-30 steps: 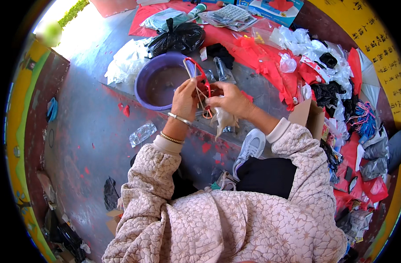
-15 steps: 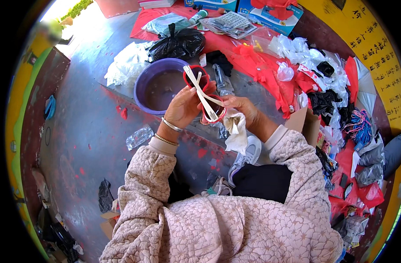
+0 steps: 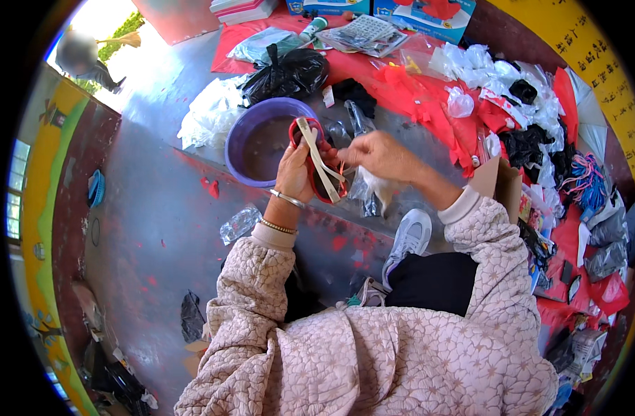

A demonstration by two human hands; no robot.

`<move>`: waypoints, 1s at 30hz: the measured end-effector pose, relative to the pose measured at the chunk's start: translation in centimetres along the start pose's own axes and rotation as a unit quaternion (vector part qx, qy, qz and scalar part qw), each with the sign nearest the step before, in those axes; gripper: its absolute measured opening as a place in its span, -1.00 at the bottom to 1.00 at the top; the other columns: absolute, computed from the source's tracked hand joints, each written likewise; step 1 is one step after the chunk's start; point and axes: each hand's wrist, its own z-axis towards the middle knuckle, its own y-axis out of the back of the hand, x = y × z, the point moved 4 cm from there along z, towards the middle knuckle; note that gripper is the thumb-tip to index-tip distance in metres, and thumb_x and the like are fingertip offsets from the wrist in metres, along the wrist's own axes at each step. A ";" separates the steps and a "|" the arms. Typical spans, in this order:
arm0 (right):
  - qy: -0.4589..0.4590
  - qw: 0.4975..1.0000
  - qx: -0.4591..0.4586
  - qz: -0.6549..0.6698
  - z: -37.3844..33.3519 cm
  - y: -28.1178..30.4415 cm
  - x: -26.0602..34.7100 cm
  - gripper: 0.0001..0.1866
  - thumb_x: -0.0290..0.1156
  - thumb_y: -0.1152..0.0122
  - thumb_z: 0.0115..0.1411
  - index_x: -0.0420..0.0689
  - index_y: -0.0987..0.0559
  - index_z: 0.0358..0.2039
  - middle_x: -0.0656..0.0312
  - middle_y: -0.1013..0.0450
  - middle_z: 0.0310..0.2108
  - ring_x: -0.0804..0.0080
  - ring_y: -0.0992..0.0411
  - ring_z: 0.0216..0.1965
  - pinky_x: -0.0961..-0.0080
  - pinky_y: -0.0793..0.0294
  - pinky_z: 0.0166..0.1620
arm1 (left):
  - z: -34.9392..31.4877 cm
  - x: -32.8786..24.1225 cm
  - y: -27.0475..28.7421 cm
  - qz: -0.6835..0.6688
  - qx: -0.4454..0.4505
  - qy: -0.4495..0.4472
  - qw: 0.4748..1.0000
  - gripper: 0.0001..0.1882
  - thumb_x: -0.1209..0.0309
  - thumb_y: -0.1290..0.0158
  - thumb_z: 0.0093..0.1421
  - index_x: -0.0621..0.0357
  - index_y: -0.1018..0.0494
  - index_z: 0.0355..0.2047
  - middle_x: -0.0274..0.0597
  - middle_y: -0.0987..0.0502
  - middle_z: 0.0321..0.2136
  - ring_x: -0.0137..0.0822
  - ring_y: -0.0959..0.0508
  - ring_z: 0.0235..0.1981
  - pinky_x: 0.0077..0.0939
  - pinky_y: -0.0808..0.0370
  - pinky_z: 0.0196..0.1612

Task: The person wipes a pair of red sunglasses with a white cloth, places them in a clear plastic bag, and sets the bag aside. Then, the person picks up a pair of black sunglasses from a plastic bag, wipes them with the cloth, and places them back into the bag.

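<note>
A pair of glasses (image 3: 316, 163) with red frames and cream temples, folded across each other, is in my left hand (image 3: 294, 172). Its fingers are closed round the frame's left side. My right hand (image 3: 380, 156) is just right of the glasses, fingers bent, with a whitish cloth (image 3: 381, 191) hanging below it, partly hidden by the hand. Whether the right fingertips touch the glasses is hard to see. Beyond my left hand stands a purple basin (image 3: 237, 149) with a dark inside.
A black plastic bag (image 3: 286, 75) and white bags (image 3: 210, 114) lie behind the basin. Red sheeting (image 3: 428, 111) with heaped bags runs along the right, near an open cardboard box (image 3: 496, 184). A clear plastic container (image 3: 239, 223) lies on the floor. A person (image 3: 81, 59) is at far left.
My right hand has come off the glasses' right side and lifted slightly, fingers bent, cloth beneath it. The left hand keeps the glasses, now tilted more. The view has shifted left.
</note>
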 end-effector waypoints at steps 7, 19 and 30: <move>0.091 0.995 -0.038 -0.028 -0.7 -1.4 1.6 -0.78 -0.38 -0.23 -0.07 -0.29 -0.55 -0.47 0.17 -0.50 -0.56 0.56 -0.43 -0.51 0.58 -0.39 -0.36 | 0.6 1.1 -0.9 0.043 -0.039 -0.058 0.997 -0.79 0.32 0.22 0.29 0.06 -0.34 -0.14 -0.21 -0.45 -0.40 -0.38 -0.49 -0.47 -0.48 -0.51 -0.37; -0.054 0.905 0.152 0.394 -0.7 0.5 1.5 -0.79 -0.37 -0.12 0.04 -0.28 -0.50 -0.41 0.11 -0.49 -0.46 0.57 -0.42 -0.58 0.69 -0.40 -0.52 | 0.4 1.3 0.4 0.272 0.022 0.022 0.962 -0.77 0.37 0.17 0.27 0.15 -0.35 -0.11 -0.35 -0.46 -0.48 -0.53 -0.44 -0.53 -0.63 -0.45 -0.46; 0.009 0.819 0.139 0.557 0.1 3.1 1.6 -0.55 -0.22 -0.02 0.18 -0.21 -0.33 0.02 -0.03 -0.46 -0.23 0.46 -0.48 -0.43 0.51 -0.52 -0.29 | -0.3 3.7 0.4 -0.065 0.096 0.240 0.964 -0.77 0.40 0.22 0.27 0.28 -0.29 -0.16 -0.10 -0.44 -0.48 -0.43 -0.43 -0.62 -0.56 -0.50 -0.49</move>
